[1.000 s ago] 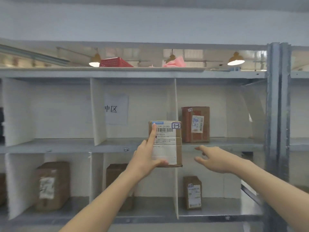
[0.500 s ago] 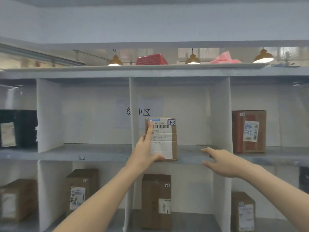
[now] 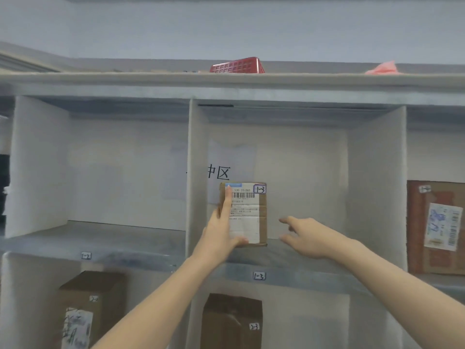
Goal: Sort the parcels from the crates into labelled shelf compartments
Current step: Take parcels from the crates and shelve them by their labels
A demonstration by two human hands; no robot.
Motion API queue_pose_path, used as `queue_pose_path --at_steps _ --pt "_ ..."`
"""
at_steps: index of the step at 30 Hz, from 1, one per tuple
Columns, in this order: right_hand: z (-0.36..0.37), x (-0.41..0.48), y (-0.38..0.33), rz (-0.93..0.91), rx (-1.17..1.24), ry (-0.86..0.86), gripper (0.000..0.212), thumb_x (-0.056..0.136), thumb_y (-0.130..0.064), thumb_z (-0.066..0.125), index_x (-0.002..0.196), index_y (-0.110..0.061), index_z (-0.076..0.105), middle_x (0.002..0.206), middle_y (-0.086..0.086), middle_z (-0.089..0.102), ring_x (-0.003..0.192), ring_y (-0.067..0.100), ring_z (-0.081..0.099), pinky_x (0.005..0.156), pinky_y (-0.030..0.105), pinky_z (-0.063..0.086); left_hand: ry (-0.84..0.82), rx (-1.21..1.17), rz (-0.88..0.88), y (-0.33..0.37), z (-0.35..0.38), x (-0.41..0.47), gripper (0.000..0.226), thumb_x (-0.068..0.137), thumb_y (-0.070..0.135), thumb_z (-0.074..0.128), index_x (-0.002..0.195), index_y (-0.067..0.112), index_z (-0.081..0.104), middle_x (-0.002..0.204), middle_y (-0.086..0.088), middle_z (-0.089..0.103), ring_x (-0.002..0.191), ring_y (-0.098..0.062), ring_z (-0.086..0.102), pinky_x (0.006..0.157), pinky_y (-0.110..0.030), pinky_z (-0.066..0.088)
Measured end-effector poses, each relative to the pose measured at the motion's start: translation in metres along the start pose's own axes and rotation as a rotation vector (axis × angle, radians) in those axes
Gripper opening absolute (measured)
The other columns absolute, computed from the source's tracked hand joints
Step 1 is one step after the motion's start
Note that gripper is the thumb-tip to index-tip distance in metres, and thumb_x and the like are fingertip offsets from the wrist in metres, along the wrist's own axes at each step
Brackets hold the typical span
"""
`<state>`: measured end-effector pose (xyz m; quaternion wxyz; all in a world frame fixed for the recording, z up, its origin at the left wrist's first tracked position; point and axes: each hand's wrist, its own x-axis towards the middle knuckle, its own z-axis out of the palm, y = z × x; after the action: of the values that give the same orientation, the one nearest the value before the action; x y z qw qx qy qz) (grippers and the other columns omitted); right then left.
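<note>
The parcel [image 3: 251, 215] reads 1-3 and 530 DS 069, the shelf tag [image 3: 259, 276] 1-3, a sign [image 3: 219, 172] 中区.

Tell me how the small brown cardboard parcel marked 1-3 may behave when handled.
Probably light: the left hand alone holds the small brown cardboard parcel up. Likely stiff: its edges look straight. Stood on end, taller than wide, it might tip if pushed.
</note>
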<state>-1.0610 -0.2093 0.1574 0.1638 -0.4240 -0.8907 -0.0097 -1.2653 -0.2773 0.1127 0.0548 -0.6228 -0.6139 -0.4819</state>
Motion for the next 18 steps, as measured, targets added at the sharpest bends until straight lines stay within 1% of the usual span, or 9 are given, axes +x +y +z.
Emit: queue_pose_path --at_steps 3,5,8,10,11,13,14,16,18 --pt "0.016 0.025 -0.007 -0.037 0.036 -0.019 0.054 0.1 -0.041 0.041 0.148 -0.019 0.031 0.142 0.016 0.048 0.133 0.026 0.044 0.107 0.037 0.037 -0.012 -0.001 -0.028 -0.015 0.011 0.013 0.125 0.076 0.021 0.081 0.147 0.048 -0.019 0.15 -0.002 0.031 0.13 -0.028 0.045 0.109 -0.038 0.037" --pt "0.024 0.037 -0.011 -0.054 0.044 -0.023 0.051 0.1 -0.039 0.04 0.146 -0.019 0.033 0.14 0.016 0.05 0.132 0.028 0.045 0.104 0.035 0.039 -0.029 0.008 -0.015 -0.024 0.018 0.021 0.124 0.077 0.019 0.08 0.149 0.045 -0.017 0.152 -0.005 0.028 0.132 -0.028 0.043 0.109 -0.039 0.038" --pt "0.032 0.057 -0.014 -0.051 0.064 -0.021 0.049 0.101 -0.036 0.04 0.144 -0.014 0.035 0.136 0.017 0.052 0.127 0.03 0.048 0.097 0.032 0.039 -0.032 0.019 0.005 -0.037 0.024 0.034 0.123 0.077 0.016 0.079 0.15 0.043 -0.016 0.153 -0.006 0.027 0.132 -0.027 0.043 0.107 -0.036 0.039" --pt "0.038 0.067 -0.015 -0.031 0.077 -0.033 0.049 0.101 -0.036 0.04 0.142 -0.01 0.036 0.133 0.018 0.054 0.124 0.03 0.049 0.095 0.032 0.039 -0.046 -0.005 -0.002 -0.046 0.026 0.04 0.123 0.077 0.013 0.079 0.149 0.047 -0.015 0.153 -0.005 0.027 0.132 -0.026 0.044 0.105 -0.03 0.038" --pt "0.041 0.071 -0.016 -0.022 0.078 -0.036 0.048 0.101 -0.035 0.039 0.141 -0.009 0.037 0.131 0.018 0.055 0.124 0.031 0.049 0.093 0.032 0.04 -0.055 -0.02 -0.009 -0.051 0.027 0.042 0.123 0.076 0.01 0.078 0.148 0.048 -0.015 0.153 -0.004 0.027 0.132 -0.024 0.044 0.103 -0.025 0.037" --pt "0.047 0.076 -0.016 -0.01 0.083 -0.045 0.046 0.101 -0.034 0.039 0.139 -0.007 0.039 0.129 0.018 0.056 0.124 0.031 0.049 0.093 0.033 0.04 -0.068 -0.039 -0.017 -0.059 0.029 0.046 0.122 0.076 0.006 0.078 0.148 0.047 -0.011 0.151 -0.004 0.029 0.131 -0.02 0.043 0.097 -0.014 0.032" --pt "0.049 0.078 -0.016 -0.005 0.08 -0.048 0.045 0.101 -0.033 0.039 0.138 -0.008 0.04 0.13 0.018 0.055 0.124 0.031 0.048 0.094 0.033 0.04 -0.068 -0.045 -0.014 -0.063 0.03 0.046 0.122 0.075 0.004 0.078 0.148 0.045 -0.01 0.148 -0.005 0.031 0.13 -0.019 0.044 0.094 -0.011 0.03" --pt "0.053 0.08 -0.015 -0.001 0.066 -0.051 0.043 0.101 -0.033 0.038 0.137 -0.01 0.041 0.133 0.017 0.053 0.125 0.032 0.047 0.097 0.035 0.04 -0.067 -0.05 -0.005 -0.068 0.031 0.047 0.123 0.073 0.002 0.079 0.149 0.043 -0.009 0.143 -0.007 0.033 0.127 -0.019 0.045 0.091 -0.009 0.029" --pt "0.055 0.081 -0.015 0.001 0.06 -0.052 0.042 0.101 -0.033 0.039 0.137 -0.011 0.043 0.133 0.017 0.053 0.124 0.032 0.048 0.097 0.036 0.042 -0.071 -0.042 0.009 -0.07 0.033 0.046 0.126 0.072 0.003 0.08 0.148 0.044 -0.011 0.141 -0.008 0.033 0.122 -0.017 0.046 0.092 -0.01 0.031"
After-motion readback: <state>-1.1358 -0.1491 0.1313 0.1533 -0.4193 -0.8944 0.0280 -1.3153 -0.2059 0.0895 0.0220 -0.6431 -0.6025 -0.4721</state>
